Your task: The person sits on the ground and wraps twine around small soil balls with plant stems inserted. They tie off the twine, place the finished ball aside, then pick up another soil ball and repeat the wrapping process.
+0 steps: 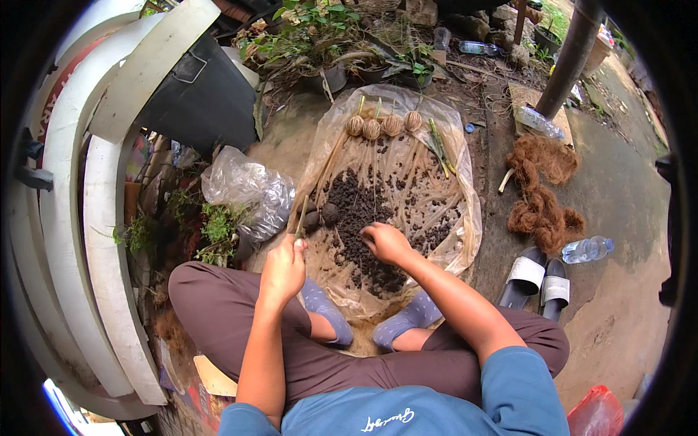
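My left hand [284, 266] grips a thin plant cutting [301, 218] upright at the left side of a clear plastic sheet [469, 218]. My right hand [384, 242] is over a heap of dark crumbly soil [357, 210] on the sheet, its fingers bent together; whether they hold anything is hidden. Dark soil balls [329, 214] lie beside the heap, near my left hand. Several balls wrapped in fibre or string [372, 129], with green stems sticking up, stand in a row at the far edge. Loose green cuttings [438, 147] lie to their right.
Brown coconut-like fibre [542, 201], slippers [526, 277] and plastic bottles [588, 249] lie to the right. A clear plastic bag [245, 191], a dark bin [202, 92] and curved white slabs [106, 261] are at the left. Potted plants [327, 76] and a metal pole [570, 60] stand beyond the sheet.
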Demonstrator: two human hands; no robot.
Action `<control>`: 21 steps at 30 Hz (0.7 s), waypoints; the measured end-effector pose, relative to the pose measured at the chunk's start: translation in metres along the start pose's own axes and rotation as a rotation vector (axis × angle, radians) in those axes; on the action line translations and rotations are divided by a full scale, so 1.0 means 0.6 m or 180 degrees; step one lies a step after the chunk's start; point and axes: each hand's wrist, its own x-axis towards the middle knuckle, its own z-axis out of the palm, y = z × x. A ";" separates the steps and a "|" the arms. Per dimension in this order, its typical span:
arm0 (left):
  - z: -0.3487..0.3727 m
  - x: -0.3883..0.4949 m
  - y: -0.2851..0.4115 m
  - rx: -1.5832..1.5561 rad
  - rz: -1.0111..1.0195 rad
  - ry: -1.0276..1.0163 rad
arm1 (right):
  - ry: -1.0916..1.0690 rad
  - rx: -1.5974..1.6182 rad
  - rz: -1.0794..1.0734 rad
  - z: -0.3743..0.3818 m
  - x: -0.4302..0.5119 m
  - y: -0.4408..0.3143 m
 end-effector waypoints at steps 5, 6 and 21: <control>-0.012 -0.033 0.027 -0.0418 -0.0078 0.0308 | -0.0121 -0.1277 -0.0762 0.086 -0.064 0.048; -0.011 -0.039 0.034 -0.0481 -0.0195 0.0179 | -0.0046 -0.1522 -0.0882 0.097 -0.066 0.052; 0.041 0.006 -0.020 -0.2125 -0.0500 -0.0262 | 0.0493 -0.1652 0.1170 -0.117 0.024 0.126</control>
